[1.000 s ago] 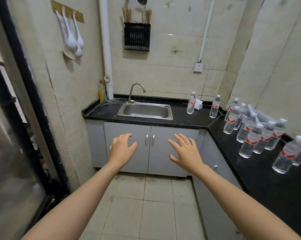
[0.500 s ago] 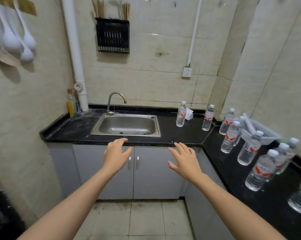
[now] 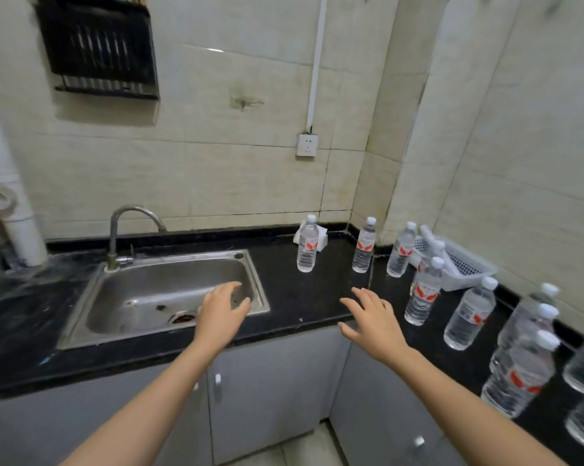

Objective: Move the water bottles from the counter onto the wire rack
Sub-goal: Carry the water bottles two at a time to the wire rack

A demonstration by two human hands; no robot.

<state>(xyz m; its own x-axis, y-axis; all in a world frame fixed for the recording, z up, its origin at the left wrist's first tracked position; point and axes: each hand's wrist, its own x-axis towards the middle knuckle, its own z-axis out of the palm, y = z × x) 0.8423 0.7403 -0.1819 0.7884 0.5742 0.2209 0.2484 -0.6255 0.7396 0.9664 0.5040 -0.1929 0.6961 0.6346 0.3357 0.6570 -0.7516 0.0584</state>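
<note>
Several clear water bottles with white caps and red labels stand upright on the black counter (image 3: 317, 297). One bottle (image 3: 307, 245) stands behind the sink's right side, another (image 3: 364, 247) sits in the corner, and more (image 3: 423, 292) run along the right arm of the counter toward me. A black wire rack (image 3: 99, 48) hangs on the wall at the upper left. My left hand (image 3: 221, 314) hovers over the sink's right edge, fingers apart and empty. Over the counter's front edge is my right hand (image 3: 373, 322), also spread and holding nothing, a little left of the nearest bottles.
A steel sink (image 3: 163, 294) with a curved tap (image 3: 116, 237) fills the counter's left half. A white perforated basket (image 3: 462, 264) sits against the right wall behind the bottles. A white folded object (image 3: 321, 238) lies behind the first bottle. Grey cabinet doors (image 3: 270, 391) are below.
The view has moved closer to the counter and turned right. Both hands have advanced from in front of the cabinet doors to above the sink edge and counter, still empty.
</note>
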